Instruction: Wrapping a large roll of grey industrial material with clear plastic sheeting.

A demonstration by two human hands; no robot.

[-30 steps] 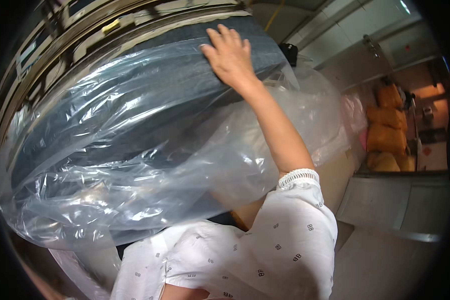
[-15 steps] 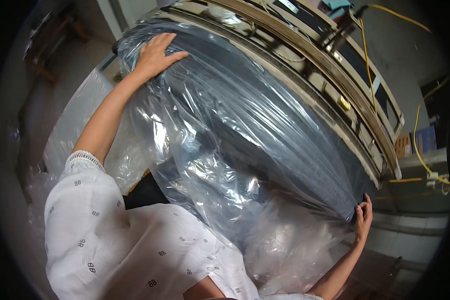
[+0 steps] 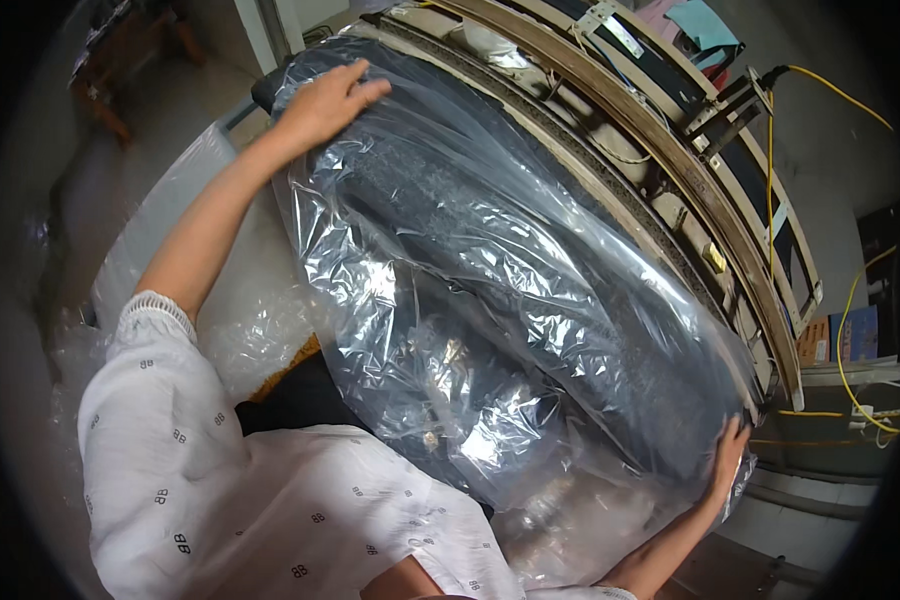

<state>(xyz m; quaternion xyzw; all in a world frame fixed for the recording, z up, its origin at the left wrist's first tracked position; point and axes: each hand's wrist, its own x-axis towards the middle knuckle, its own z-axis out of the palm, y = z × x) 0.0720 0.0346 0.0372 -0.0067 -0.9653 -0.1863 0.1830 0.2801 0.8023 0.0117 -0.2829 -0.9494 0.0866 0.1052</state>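
A long dark grey fabric piece [image 3: 450, 200] lies under clear plastic film [image 3: 560, 340]. The film is wrinkled and shiny, and hangs over the near side toward my body. At the far left end, my left hand [image 3: 325, 105] rests on the film, its thumb apart from the fingers. My right hand [image 3: 728, 462] lies against the film at the right end of the piece, with its fingers stretched along the corner. A little loose film sticks out past that hand. The underside of the right fingers is hidden.
Behind the fabric runs a machine frame with a long wooden rail [image 3: 670, 150] and metal fittings. A yellow cable [image 3: 770, 190] hangs at the right, near small boxes [image 3: 855, 335]. More clear film [image 3: 170, 220] is heaped at my left. A wooden stool [image 3: 110, 90] stands farther off.
The film has gone from taut, straight creases to looser wrinkles over the fabric. My right hand has shifted lower on the right end; my left hand stays at the far left end.
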